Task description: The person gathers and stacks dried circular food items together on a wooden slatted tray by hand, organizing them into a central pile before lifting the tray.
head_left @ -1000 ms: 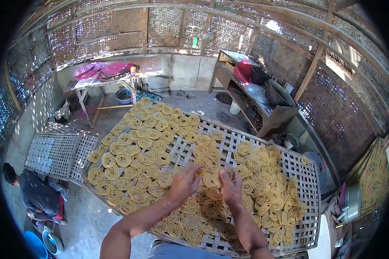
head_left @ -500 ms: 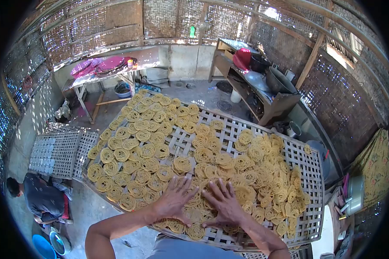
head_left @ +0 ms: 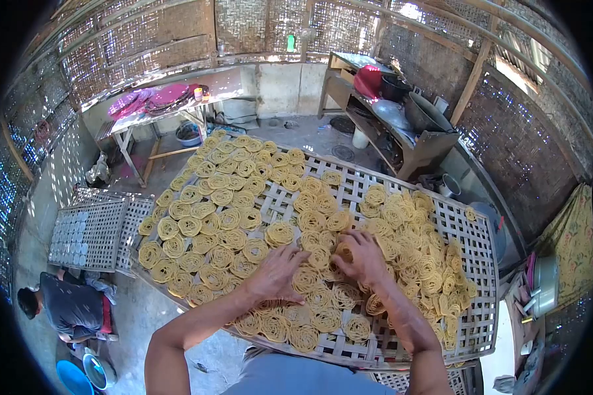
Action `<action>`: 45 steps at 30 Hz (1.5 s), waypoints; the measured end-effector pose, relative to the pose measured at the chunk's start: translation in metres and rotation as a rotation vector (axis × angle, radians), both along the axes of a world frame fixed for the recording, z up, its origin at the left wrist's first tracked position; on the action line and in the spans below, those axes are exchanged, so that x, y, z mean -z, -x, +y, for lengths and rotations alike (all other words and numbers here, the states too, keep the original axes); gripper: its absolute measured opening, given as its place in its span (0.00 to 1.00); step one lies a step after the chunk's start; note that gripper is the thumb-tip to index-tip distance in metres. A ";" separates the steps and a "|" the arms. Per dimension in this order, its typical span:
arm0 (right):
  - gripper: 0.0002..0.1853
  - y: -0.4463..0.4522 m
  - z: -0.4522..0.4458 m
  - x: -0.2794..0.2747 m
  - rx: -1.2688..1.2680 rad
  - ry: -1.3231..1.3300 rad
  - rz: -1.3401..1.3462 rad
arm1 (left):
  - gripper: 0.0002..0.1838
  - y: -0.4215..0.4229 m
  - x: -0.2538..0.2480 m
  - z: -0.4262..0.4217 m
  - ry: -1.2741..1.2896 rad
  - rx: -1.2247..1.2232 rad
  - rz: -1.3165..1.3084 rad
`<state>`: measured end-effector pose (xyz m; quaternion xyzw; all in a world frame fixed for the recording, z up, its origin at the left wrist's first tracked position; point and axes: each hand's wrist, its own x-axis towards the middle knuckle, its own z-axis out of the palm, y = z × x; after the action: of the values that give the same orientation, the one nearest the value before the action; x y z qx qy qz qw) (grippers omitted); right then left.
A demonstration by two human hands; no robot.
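Both hands have moved farther from the body across the woven rack (head_left: 476, 262), where yellow noodle-like coils (head_left: 230, 218) lie spread and, on the right, heaped. The left hand (head_left: 275, 273), flat before, is now arched over the coils with its fingers partly spread. The right hand (head_left: 362, 258), splayed earlier, now curls its fingers at a coil; whether it pinches it, one cannot tell. More separate coils now show between the hands and the near edge.

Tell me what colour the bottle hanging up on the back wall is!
Bottle: bright green, seen in the head view.
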<state>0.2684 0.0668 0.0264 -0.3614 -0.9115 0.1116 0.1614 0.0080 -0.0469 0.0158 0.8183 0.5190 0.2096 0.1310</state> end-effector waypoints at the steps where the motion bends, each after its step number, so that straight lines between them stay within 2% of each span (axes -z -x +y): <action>1: 0.34 0.000 -0.001 0.000 0.055 -0.052 0.038 | 0.57 0.000 -0.007 0.000 0.049 -0.026 -0.039; 3: 0.33 0.001 -0.008 -0.005 0.121 -0.191 0.045 | 0.55 0.000 -0.020 -0.001 0.149 -0.075 -0.116; 5: 0.32 0.004 -0.030 -0.025 0.139 -0.370 -0.018 | 0.53 0.003 -0.013 0.002 0.235 -0.102 -0.318; 8: 0.33 -0.001 -0.064 -0.018 0.043 -0.106 0.102 | 0.52 0.009 0.009 0.009 0.384 -0.149 -0.514; 9: 0.33 -0.004 -0.075 -0.010 0.023 -0.125 0.068 | 0.51 0.009 0.014 0.011 0.441 -0.164 -0.561; 12: 0.35 -0.003 -0.096 0.001 0.002 -0.187 -0.026 | 0.51 0.006 0.008 0.009 0.460 -0.102 -0.491; 14: 0.36 0.001 -0.110 0.000 0.036 -0.227 -0.086 | 0.51 0.001 -0.004 0.004 0.345 -0.037 -0.324; 15: 0.37 0.002 -0.113 0.002 0.048 -0.216 -0.119 | 0.51 0.000 -0.009 0.005 0.279 -0.006 -0.241; 18: 0.36 0.004 -0.119 0.008 0.072 -0.121 -0.107 | 0.51 -0.005 -0.005 -0.002 0.287 0.013 -0.203; 21: 0.30 0.005 -0.113 0.017 0.099 -0.090 0.038 | 0.49 -0.005 -0.005 -0.004 0.220 0.062 -0.181; 24: 0.22 0.006 -0.109 0.015 0.149 0.116 0.227 | 0.46 0.000 -0.009 -0.002 0.291 0.072 -0.310; 27: 0.17 0.010 -0.099 0.006 0.146 0.314 0.334 | 0.38 0.002 -0.016 0.005 0.368 0.059 -0.350; 30: 0.14 0.015 -0.080 -0.008 0.144 0.501 0.665 | 0.31 0.002 -0.044 0.013 0.469 -0.045 -0.680; 31: 0.13 0.018 -0.073 -0.017 0.095 0.541 0.791 | 0.26 0.000 -0.053 0.015 0.361 -0.061 -0.751; 34: 0.12 0.028 -0.060 -0.038 0.238 0.887 1.062 | 0.23 -0.003 -0.051 0.037 0.341 -0.131 -1.088; 35: 0.12 0.031 -0.052 -0.025 0.204 0.758 1.107 | 0.23 -0.010 -0.052 0.040 0.322 -0.182 -1.225; 38: 0.12 0.039 -0.051 -0.020 0.227 0.812 1.326 | 0.27 -0.022 -0.048 0.043 0.273 -0.296 -1.293; 40: 0.11 0.040 -0.049 -0.017 0.298 0.597 1.288 | 0.26 -0.021 -0.039 0.049 0.341 -0.283 -1.374; 41: 0.10 0.034 -0.048 -0.016 0.320 0.474 1.248 | 0.25 -0.019 -0.035 0.051 0.378 -0.280 -1.416; 42: 0.10 0.027 -0.047 -0.016 0.340 0.357 1.202 | 0.29 -0.013 -0.034 0.052 0.408 -0.291 -1.315; 44: 0.18 0.015 -0.039 -0.027 0.345 -0.015 0.842 | 0.36 0.003 -0.038 0.058 0.464 -0.316 -1.113; 45: 0.22 0.008 -0.039 -0.035 0.343 -0.183 0.652 | 0.41 0.004 -0.034 0.059 0.377 -0.319 -0.931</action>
<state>0.2604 0.0278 0.0609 -0.4385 -0.7448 0.1104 0.4908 0.0040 0.0122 0.0495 0.5115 0.5525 0.4714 0.4591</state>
